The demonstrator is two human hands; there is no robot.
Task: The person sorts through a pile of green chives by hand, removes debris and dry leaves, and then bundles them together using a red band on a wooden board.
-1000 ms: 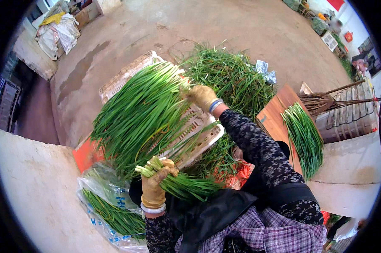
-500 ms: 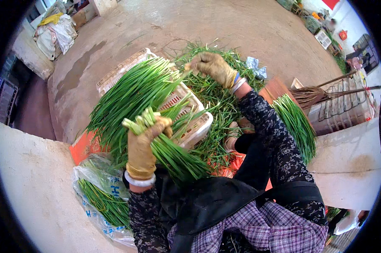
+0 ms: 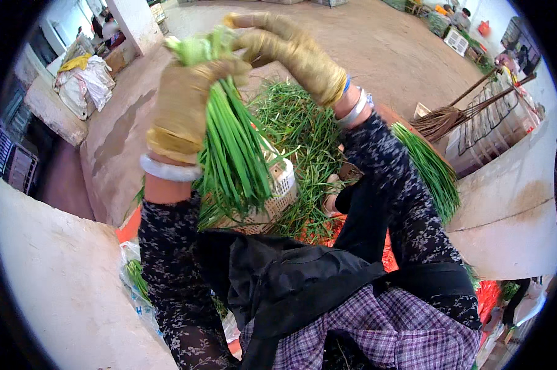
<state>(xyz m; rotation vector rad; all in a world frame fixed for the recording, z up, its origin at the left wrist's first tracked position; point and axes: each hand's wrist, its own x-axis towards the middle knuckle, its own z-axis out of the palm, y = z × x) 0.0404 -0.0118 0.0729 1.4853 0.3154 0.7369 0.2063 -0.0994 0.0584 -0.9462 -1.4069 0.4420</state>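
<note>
My left hand [image 3: 181,111], in a tan glove, is closed round a bunch of garlic chives [image 3: 232,145]. Pale stem ends stick up above the fist, and the long green leaves hang down to the right. Beside those stem ends is my right hand [image 3: 291,55], gloved too. Its fingers are bent but apart, reaching to the top of the bunch; whether they touch it is blurred. Behind the hanging leaves stands a white plastic crate [image 3: 283,185], largely hidden by the bunch and my left arm.
Loose green leaves [image 3: 297,123] are heaped beyond the crate. More chives [image 3: 428,169] lie to the right, near a twig broom [image 3: 442,123]. A clear plastic bag [image 3: 129,253] is at lower left; white sacks [image 3: 87,83] sit farther off. Low walls flank me. People are in the background.
Both hands have risen, and the bunch has been lifted up and left from my lap. My right hand has come over to the stem ends. The view has shifted slightly.
</note>
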